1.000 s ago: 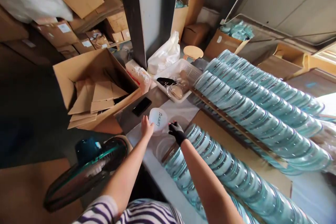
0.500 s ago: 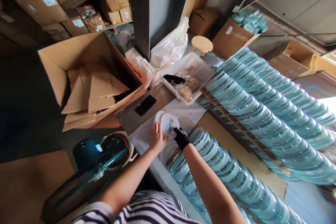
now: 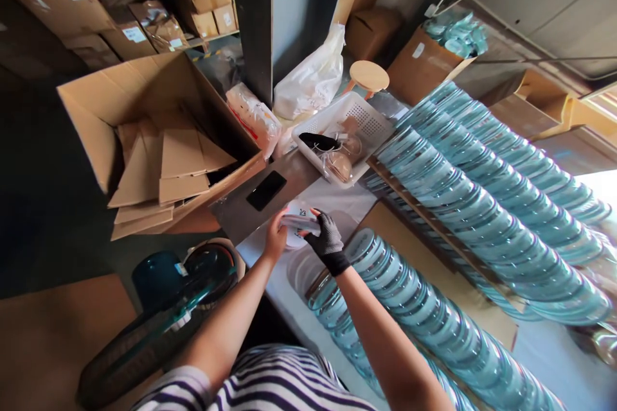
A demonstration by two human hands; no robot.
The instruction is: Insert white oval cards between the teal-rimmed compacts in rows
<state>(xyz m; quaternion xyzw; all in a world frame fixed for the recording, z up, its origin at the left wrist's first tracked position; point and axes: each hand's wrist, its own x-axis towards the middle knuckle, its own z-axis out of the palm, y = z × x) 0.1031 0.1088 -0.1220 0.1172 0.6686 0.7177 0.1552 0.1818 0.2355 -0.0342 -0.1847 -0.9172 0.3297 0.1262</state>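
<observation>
Between my two hands is a round, pale disc [image 3: 301, 223], tilted so that its edge faces me. Bare and at its left side, my left hand [image 3: 276, 232] grips the rim with closed fingers. A dark fingerless glove covers my right hand [image 3: 326, 236], whose thumb and fingers pinch the right side. Just behind, a white round piece with dark print [image 3: 297, 210] shows in part; whether it is separate from the held disc I cannot tell. Clear round pieces [image 3: 299, 266] lie on the table below my hands. Beside my right forearm runs a long row of clear bluish discs [image 3: 409, 289].
A black phone [image 3: 266, 191] lies on the table's metal part, before a white basket [image 3: 332, 170] of small items. An open carton [image 3: 91, 135] with cardboard pieces stands left, above a fan [image 3: 144, 334]. More stacked clear discs [image 3: 482, 218] fill the right side.
The disc has turned from face-up, print showing, to nearly edge-on. My left hand has gone from lying on it to gripping its rim; my right hand has come up beside it.
</observation>
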